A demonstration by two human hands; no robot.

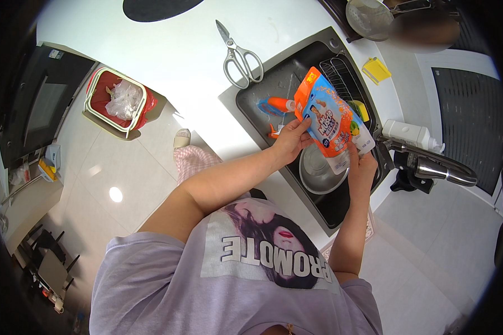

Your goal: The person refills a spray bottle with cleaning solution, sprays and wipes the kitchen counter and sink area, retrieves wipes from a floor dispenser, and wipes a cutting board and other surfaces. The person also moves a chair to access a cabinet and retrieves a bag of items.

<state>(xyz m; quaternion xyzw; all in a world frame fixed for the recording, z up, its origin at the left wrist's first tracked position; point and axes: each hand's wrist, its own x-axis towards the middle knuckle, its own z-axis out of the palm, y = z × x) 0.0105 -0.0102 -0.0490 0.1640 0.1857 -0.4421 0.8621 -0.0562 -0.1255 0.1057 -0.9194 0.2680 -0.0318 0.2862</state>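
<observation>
Both my hands hold an orange and blue Mr Muscle refill pouch (329, 117) above a dark sink (268, 90). My left hand (293, 138) grips its left edge, and my right hand (361, 161) pinches its lower edge. Under the pouch, an orange and blue bottle (276, 105) lies in the basin, with an orange spray trigger head (275, 131) near it. A metal bowl (320, 173) sits in the sink, partly hidden by the pouch. Kitchen scissors (239, 60) with grey handles lie on the white counter, their loops at the sink's rim.
A wire rack (337, 75) stands in the sink's far corner. Beyond the rim are a faucet (431, 169), a white bottle (408, 133) and a yellow plastic item (376, 70). A lined waste bin (115, 104) is at the left, and pans hang over the upper right.
</observation>
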